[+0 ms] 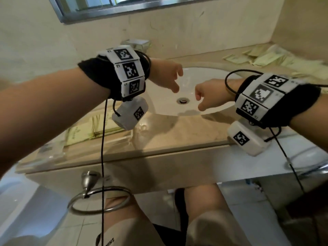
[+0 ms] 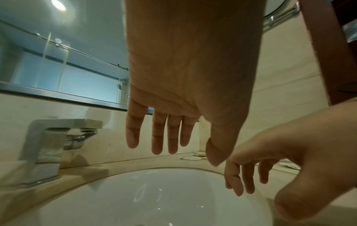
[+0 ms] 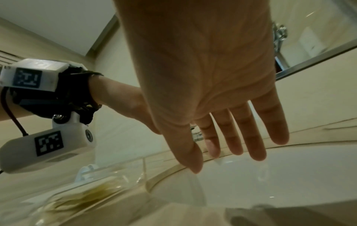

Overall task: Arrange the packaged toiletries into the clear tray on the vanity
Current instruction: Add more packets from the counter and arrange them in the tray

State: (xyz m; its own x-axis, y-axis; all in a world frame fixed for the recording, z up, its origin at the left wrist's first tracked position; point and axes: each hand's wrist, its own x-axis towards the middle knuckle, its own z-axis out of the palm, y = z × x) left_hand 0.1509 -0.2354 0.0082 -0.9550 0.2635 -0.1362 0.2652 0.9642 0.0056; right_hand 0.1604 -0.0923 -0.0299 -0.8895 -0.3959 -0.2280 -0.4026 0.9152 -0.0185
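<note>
Leftward, clear tray (image 1: pixel 99 139) beside left hand (image 1: pixel 165 75).

A bathroom, seemingly a hotel's: a white basin (image 1: pixel 177 86) set in a beige stone worktop (image 1: pixel 177 132), a chrome tap (image 2: pixel 48 145), a wall mirror (image 2: pixel 58 68), a towel ring (image 1: pixel 99 201) and sachets (image 1: pixel 266 57).

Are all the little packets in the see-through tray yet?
Not yet. Some packets already lie in the clear tray. Nothing is being carried: the left hand and right hand hang empty over the sink. A loose pile of packets still waits on the counter to the right.
</note>
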